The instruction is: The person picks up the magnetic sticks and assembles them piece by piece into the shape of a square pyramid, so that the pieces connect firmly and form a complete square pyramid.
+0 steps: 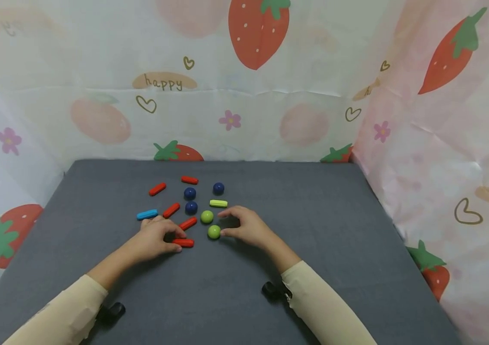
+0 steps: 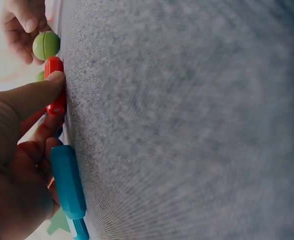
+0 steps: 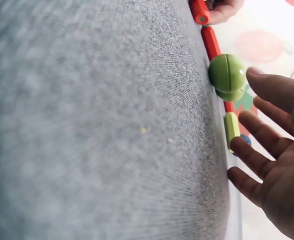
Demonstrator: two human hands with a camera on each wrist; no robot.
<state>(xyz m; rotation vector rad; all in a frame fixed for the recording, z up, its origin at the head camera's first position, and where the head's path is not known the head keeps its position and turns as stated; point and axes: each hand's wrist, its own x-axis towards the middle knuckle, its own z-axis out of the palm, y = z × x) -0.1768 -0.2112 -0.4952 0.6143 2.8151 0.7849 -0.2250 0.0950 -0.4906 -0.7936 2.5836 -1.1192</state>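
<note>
My left hand pinches a short red crayon-like stick between thumb and finger; the left wrist view shows the thumb on the red stick. Beside the same hand's other fingers lies a blue stick. My right hand is spread, with its thumb tip close by the nearer green ball. In the right wrist view a gap shows between that thumb and the green ball, which has a seam round it. A second green ball sits just behind.
Behind the hands lie more red sticks, a yellow-green stick and dark blue balls. Everything rests on a grey cloth-covered table. A strawberry-printed curtain stands along the back and sides.
</note>
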